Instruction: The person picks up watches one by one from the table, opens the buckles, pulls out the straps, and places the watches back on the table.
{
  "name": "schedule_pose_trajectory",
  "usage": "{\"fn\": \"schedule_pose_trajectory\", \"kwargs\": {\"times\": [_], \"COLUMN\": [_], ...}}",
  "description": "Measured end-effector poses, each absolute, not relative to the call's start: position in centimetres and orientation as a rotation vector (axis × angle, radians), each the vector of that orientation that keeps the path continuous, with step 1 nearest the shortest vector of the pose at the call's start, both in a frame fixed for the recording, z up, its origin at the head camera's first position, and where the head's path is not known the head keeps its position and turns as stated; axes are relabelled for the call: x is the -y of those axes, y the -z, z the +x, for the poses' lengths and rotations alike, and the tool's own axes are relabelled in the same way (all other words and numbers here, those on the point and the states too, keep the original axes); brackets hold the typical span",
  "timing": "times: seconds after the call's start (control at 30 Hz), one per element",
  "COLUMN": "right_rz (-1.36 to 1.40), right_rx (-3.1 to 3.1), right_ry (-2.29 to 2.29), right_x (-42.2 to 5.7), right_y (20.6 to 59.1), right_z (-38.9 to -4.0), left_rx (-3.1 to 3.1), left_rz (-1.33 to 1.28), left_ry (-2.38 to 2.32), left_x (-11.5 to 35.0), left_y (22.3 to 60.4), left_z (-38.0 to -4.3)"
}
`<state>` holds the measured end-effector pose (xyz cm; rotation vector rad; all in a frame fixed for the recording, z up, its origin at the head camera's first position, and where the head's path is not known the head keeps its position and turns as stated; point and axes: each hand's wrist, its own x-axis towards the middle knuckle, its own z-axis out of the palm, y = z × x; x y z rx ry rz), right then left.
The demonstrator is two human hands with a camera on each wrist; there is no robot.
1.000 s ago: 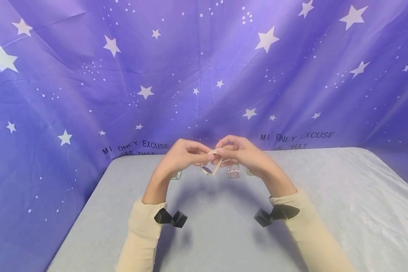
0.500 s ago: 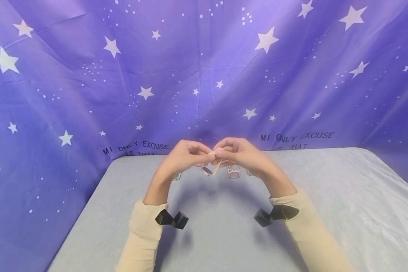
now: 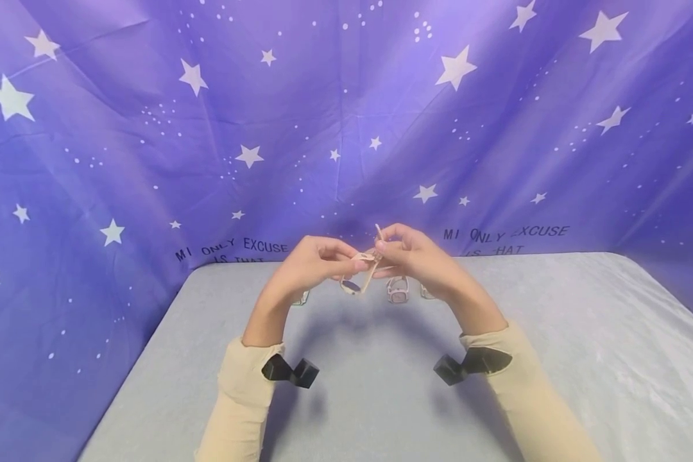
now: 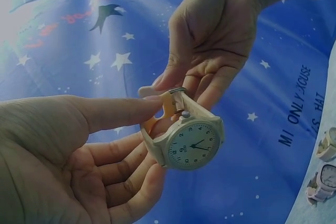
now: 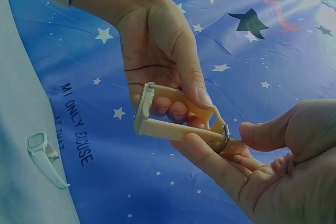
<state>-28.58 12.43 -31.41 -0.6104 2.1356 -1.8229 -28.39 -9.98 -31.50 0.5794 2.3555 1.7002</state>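
Observation:
A cream wristwatch [image 3: 351,287] with a round white dial hangs between my two hands, its strap closed into a loop. In the left wrist view the watch face [image 4: 194,145] is tilted toward the camera. My left hand [image 3: 314,262] pinches the strap between thumb and fingers beside the metal buckle. With thumb and fingers, my right hand [image 3: 412,260] holds the strap at the buckle [image 5: 226,136]. One strap end sticks up by the right fingertips in the head view. Fingers partly hide the buckle there.
On the grey cloth-covered table [image 3: 369,385] stands a pink watch [image 3: 398,290] behind the hands. Another pale watch [image 3: 427,292] is partly hidden by my right wrist, and a greenish one [image 3: 302,298] by my left. A purple star-printed curtain [image 3: 323,96] hangs behind.
My right hand has shifted slightly up and right, and a strap end now sticks up beside its fingers. My left hand stays nearly in place on the strap.

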Motion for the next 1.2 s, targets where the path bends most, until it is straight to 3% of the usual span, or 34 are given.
{"fn": "schedule_pose_trajectory", "kwargs": {"times": [0.3,0.8,1.2], "right_rz": [-0.607,-0.702,-0.725], "right_rx": [-2.149,-2.111,-2.145], "right_ry": [1.845,1.940,1.947], "right_x": [-12.7,-12.3,-11.7], "right_y": [31.3,31.0,31.4], "right_z": [-28.7,-28.3,-28.1], "left_rx": [-2.305,-2.205,-2.164], "left_rz": [0.474,0.568,0.370], "left_ry": [-1.726,-1.782,-1.885], "left_x": [9.8,9.1,7.7], "left_y": [31.6,31.9,32.0], "left_z": [-28.4,-28.6,-28.4]}}
